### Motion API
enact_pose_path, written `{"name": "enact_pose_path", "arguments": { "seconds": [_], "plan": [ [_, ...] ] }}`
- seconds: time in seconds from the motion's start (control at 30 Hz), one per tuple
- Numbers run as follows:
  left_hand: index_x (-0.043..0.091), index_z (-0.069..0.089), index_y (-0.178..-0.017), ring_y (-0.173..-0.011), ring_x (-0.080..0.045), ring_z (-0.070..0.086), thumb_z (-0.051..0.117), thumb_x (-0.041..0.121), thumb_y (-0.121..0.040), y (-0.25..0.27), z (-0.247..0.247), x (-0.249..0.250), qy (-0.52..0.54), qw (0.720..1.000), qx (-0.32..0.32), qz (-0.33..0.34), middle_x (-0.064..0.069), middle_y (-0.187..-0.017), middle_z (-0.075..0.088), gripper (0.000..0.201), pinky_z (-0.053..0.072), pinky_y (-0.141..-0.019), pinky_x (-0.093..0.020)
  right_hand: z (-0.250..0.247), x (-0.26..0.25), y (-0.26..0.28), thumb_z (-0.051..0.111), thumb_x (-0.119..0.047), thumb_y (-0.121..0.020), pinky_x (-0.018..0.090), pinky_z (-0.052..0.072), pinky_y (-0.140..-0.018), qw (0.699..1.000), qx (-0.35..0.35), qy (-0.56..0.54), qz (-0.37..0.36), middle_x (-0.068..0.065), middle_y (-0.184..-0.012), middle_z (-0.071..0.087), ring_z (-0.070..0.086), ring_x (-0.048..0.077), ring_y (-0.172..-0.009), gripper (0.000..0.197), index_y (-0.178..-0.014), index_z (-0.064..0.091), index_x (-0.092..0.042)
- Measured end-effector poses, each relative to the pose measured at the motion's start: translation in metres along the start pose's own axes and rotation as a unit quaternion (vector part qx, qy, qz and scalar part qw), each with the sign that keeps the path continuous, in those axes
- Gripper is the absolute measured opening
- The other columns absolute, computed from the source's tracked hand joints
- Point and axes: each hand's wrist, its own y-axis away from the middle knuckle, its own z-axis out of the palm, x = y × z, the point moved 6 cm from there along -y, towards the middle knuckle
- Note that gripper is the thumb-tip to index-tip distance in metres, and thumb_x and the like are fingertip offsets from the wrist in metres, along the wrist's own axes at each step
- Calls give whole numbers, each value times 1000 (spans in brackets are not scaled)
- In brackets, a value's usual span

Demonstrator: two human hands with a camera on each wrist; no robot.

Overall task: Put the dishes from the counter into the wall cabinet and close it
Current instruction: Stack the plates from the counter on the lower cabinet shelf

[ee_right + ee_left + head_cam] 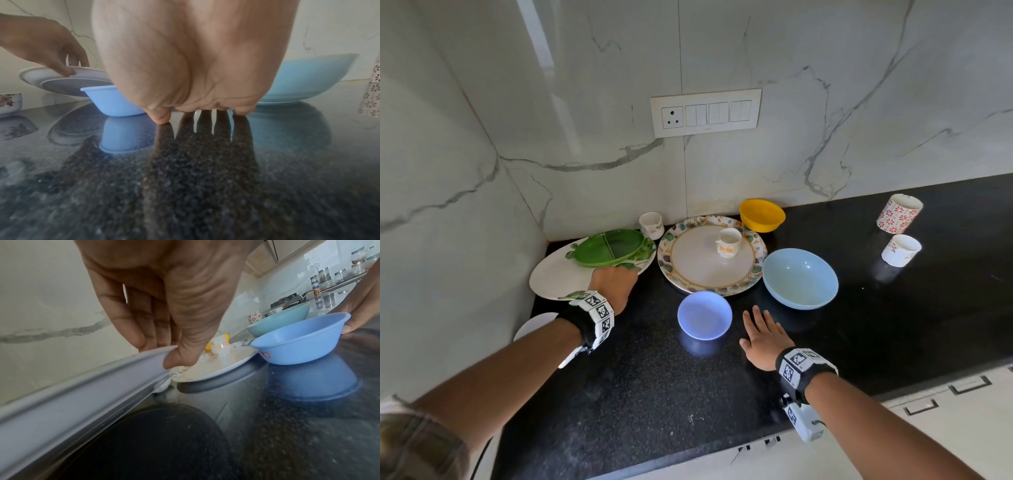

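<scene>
From your head camera the left hand only seems to rest on the near rim of the white oval plate. The left wrist view shows more: your thumb sits under that rim and the fingers lie over it, pinching it, and the right wrist view shows the plate's near edge tilted up off the counter. The green divided dish rides on top of the plate (only the head view shows it).

Your right hand lies flat, fingers straight and spread, holding nothing, just right of the lilac-blue bowl; the wrist view shows its fingertips on the stone.

Right of the oval plate sits the round patterned plate with a small cup on it; the pale blue bowl and yellow bowl are further right.

The counter is polished black speckled stone under white veined wall panels, with a switch plate above the dishes.
</scene>
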Motion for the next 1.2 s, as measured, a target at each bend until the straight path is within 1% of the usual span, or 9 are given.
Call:
{"name": "enact_pose_path", "arguments": {
  "seconds": [0.17, 0.33, 0.43, 0.5, 0.67, 0.8, 0.93, 1.1, 1.2],
  "plan": [
    [23, 59, -113, -101, -20, 65, 52, 15, -91, 6, -12, -13, 1, 1000, 22, -17, 3, -108, 67, 25, 49, -74, -31, 2, 0, 0, 23, -43, -103, 47, 6, -122, 1000, 7, -2, -3, 8, -162, -19, -11, 28, -150, 65, -155, -9, -20],
    [21, 56, -112, -99, -21, 64, 52, 14, -89, 18, -16, -11, -2, 1000, 26, -1, 3, -107, 65, 24, 44, -72, -31, 3, 0, 0, 22, -43, -103, 46, 5, -122, 1000, 13, -7, -7, 7, -162, -19, -11, 28, -150, 65, -155, -9, -21],
    [21, 58, -108, -95, -22, 63, 61, 16, -81, 25, -24, -12, 10, 999, 47, -9, 3, -103, 65, 28, 44, -75, -33, 4, 1, 0, 22, -43, -103, 46, 4, -122, 1000, 13, -7, -6, 7, -162, -19, -11, 28, -150, 65, -155, -9, -21],
    [19, 62, -103, -89, -24, 63, 67, 13, -72, 31, -31, -14, 8, 998, 63, -14, 1, -97, 65, 32, 45, -75, -36, 5, 1, 0, 22, -43, -103, 46, 4, -122, 1000, 14, -6, -7, 7, -162, -19, -11, 28, -150, 65, -155, -9, -21],
    [15, 65, -91, -74, -27, 59, 74, 7, -59, 46, -48, -24, -1, 993, 111, -31, -3, -84, 63, 34, 39, -67, -37, 4, 1, 1, 21, -44, -103, 46, 4, -121, 1000, 16, -4, -10, 7, -162, -18, -11, 28, -150, 65, -155, -9, -21],
    [12, 67, -92, -72, -28, 55, 73, 2, -57, 63, -60, -31, 3, 987, 159, -32, -4, -82, 58, 38, 40, -59, -36, 5, 2, 2, 20, -45, -103, 46, 3, -121, 1000, 13, -2, -14, 6, -162, -18, -12, 27, -150, 65, -155, -10, -21],
    [11, 66, -90, -72, -31, 56, 72, -3, -52, 80, -69, -23, 17, 978, 206, -19, -6, -81, 58, 41, 40, -52, -34, 4, 3, 2, 19, -46, -103, 46, 4, -122, 1000, 8, 4, -16, 6, -162, -19, -12, 27, -150, 65, -155, -11, -21],
    [10, 64, -89, -71, -31, 57, 74, -6, -50, 100, -71, -12, 40, 976, 212, -16, -7, -81, 58, 43, 43, -48, -32, 6, 6, 4, 19, -49, -102, 47, 4, -121, 999, 6, 23, -31, 6, -162, -20, -12, 27, -150, 66, -155, -11, -23],
    [10, 64, -87, -71, -30, 57, 74, -8, -50, 113, -74, -10, 46, 975, 217, -17, -6, -81, 58, 42, 42, -47, -31, 9, 11, 6, 18, -53, -101, 47, 4, -121, 998, 9, 36, -44, 6, -162, -20, -12, 28, -150, 68, -155, -12, -24]
  ]
}}
